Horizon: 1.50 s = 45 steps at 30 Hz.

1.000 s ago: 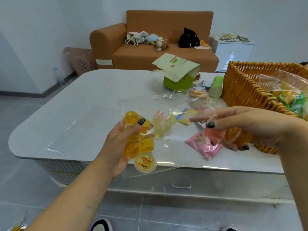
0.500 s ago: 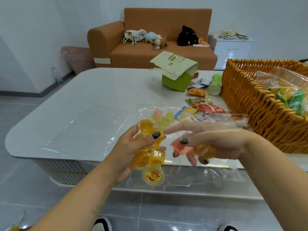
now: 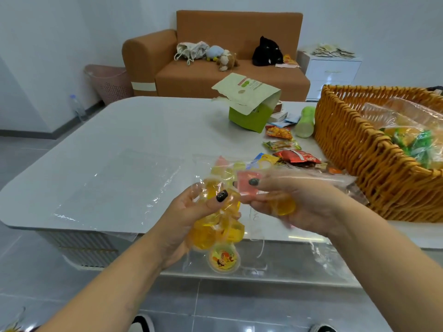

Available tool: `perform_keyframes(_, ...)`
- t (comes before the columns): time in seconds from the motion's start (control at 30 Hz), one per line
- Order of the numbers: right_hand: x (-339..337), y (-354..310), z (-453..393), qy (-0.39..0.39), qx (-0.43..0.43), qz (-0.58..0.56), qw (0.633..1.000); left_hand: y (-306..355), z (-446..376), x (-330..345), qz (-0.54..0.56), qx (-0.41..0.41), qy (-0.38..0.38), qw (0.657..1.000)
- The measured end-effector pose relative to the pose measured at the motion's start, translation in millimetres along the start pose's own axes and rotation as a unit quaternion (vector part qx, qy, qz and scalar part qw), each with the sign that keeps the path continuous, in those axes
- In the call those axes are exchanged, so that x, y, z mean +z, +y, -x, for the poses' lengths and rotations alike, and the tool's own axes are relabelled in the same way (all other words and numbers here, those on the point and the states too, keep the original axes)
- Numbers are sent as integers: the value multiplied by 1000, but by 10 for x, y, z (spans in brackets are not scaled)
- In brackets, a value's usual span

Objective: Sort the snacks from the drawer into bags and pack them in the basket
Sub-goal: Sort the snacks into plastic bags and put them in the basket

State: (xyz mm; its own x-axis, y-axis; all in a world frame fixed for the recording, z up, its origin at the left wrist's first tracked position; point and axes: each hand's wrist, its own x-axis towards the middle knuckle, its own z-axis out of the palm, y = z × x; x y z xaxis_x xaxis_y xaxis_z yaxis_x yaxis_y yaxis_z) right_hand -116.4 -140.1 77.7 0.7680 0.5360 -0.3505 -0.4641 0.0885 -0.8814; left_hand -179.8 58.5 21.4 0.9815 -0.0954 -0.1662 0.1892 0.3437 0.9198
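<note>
Left hand (image 3: 189, 214) clamped on clear bag of yellow jelly cups (image 3: 217, 227), thumb pressed across upper cups, bag hanging below palm; lowest cup showing printed cartoon lid, facing camera. Right hand (image 3: 302, 207) curled round one yellow jelly cup (image 3: 284, 206) in palm, thumb and forefinger pinching pink jelly cup (image 3: 248, 185) at bag mouth, just beside left thumb. Both hands held off near edge of white table (image 3: 134, 144), in front of it

Second clear bag (image 3: 318, 180) draped over right hand, trailing toward table edge. Flat clear plastic sheet (image 3: 115, 185) on table, left of hands. More pale jelly cups (image 3: 225, 170) inside plastic on table, just beyond hands

Loose snack packets (image 3: 290, 149) on table further back, right of centre: red, orange, yellow-blue wrappers, close together. Wicker basket (image 3: 359, 159) on table's right side, already holding bagged green and yellow snacks (image 3: 412, 142). Green cylinder (image 3: 305, 122) lying on table just left of basket. Green box with open paper flap (image 3: 249, 111) toward table's far edge

Behind table: orange sofa (image 3: 230, 75) with soft toys and black bag, pink bin (image 3: 110, 82) to sofa's left, white cabinet (image 3: 333, 73) to its right
</note>
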Motion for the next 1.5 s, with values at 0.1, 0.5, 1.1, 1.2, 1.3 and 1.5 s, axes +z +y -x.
perform_keyframes(0.1,15,-16,26,-31,-3,34,999,-48,-23,-3,24,-22,-2,999)
perform_keyframes(0.5,100,82,16,91,-39,173,980,-242,-39,100,17,-45,-14,999)
perform_keyframes(1.1,-35,-215,137,18,95,52,994,-214,-17,248,133,-102,20,986)
perform_keyframes(1.2,-58,-241,156,-4,67,-27,997,-168,-15,231,143,-94,28,985)
perform_keyframes(1.3,-33,-184,162,-39,20,-17,999,-144,-9,225,141,-86,25,986)
perform_keyframes(1.5,-76,-56,98,56,-51,73,994,-162,-12,230,134,-83,-14,987)
